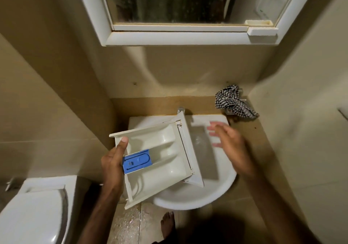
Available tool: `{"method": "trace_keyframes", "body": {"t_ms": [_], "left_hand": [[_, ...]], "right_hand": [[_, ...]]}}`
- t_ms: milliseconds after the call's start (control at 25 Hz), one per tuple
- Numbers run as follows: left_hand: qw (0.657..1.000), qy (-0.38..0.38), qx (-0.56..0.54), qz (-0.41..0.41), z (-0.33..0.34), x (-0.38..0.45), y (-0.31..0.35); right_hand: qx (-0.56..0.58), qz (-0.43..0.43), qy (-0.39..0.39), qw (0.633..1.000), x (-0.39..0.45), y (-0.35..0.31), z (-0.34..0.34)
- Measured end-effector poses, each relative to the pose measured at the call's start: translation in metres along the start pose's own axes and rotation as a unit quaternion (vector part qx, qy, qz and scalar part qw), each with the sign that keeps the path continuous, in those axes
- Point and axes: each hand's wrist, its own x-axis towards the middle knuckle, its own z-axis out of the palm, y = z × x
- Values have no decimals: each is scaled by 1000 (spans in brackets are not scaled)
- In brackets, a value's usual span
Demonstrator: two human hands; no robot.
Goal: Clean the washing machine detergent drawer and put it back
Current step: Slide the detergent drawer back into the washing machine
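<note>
Head view: left hand (113, 163) grips drawer (160, 155) by edge, thumb over rim, holding it above sink (216, 187), likely for rinsing. Right hand (228, 140) spread, blurred, empty.

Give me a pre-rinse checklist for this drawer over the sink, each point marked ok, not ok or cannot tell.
1. Drawer held securely: ok. The left hand grips the detergent drawer at its left edge, thumb on the rim.
2. Drawer over the basin: ok. Most of it hangs above the sink.
3. Free hand available: ok. The right hand is open above the basin, holding nothing.
4. Blue insert removed for cleaning: not ok. It sits in its compartment.
5. Water running: cannot tell. The tap is mostly hidden behind the drawer.
6. Cloth within reach: ok. The checked cloth lies on the counter behind the sink.
</note>
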Motion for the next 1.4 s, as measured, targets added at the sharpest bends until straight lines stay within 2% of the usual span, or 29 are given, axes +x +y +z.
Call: {"method": "trace_keyframes", "body": {"t_ms": [80, 120, 280, 440, 600, 680, 800, 880, 1040, 1120, 1200, 1280, 1400], "left_hand": [[1000, 18, -7, -17, -8, -16, 2], [999, 30, 0, -21, -12, -25, 4], [999, 31, -7, -44, -49, -65, 5], [995, 42, -18, -94, -98, -117, -6], [981, 80, -56, -165, -181, -156, -24], [967, 178, -92, -156, -238, -180, -48], [898, 384, -160, -140, -299, -243, -95], [864, 447, -172, -153, -314, -291, -129], [850, 469, -174, -167, -326, -350, -165], [820, 517, -193, -152, -343, -366, -172], [774, 567, -236, -155, -362, -376, -176], [750, 575, -282, -169, -387, -387, -180], [788, 484, -328, -193, -435, -396, -177]], "right_hand": [[57, 60, -161, 983, -47, -2, 23], [57, 51, -200, 977, -64, 1, 31], [61, 26, -283, 957, -100, -1, 52], [35, 70, -383, 920, -133, -6, 72], [16, 104, -426, 898, -189, 0, 116], [14, 130, -454, 881, -224, 1, 141], [11, 166, -493, 854, -272, 5, 183], [3, 183, -505, 843, -305, 10, 216], [1, 218, -537, 815, -380, 13, 283], [-11, 238, -553, 798, -427, 15, 319], [-24, 261, -563, 784, -474, 17, 352], [-33, 296, -564, 770, -524, 15, 386], [-53, 343, -578, 739, -590, 10, 435]]}}
